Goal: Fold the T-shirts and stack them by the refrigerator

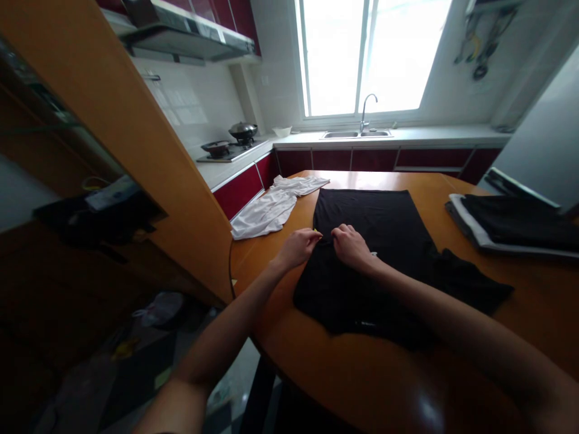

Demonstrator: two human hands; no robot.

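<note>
A black T-shirt lies spread on the round wooden table, its hem toward the window and one sleeve out to the right. At its left edge, my left hand has its fingers pinched together on the fabric. A tiny yellow-green spot shows by those fingertips; I cannot make out what it is. My right hand is just to the right, over the shirt, with fingers curled and closed on the black cloth. A small white mark shows beside the right wrist. Some of the shirt is hidden under the right forearm.
A crumpled white garment lies at the table's left side. Folded dark and light clothes are stacked on the right. Beyond the wooden table are a counter with a sink and a stove. A wooden partition stands left.
</note>
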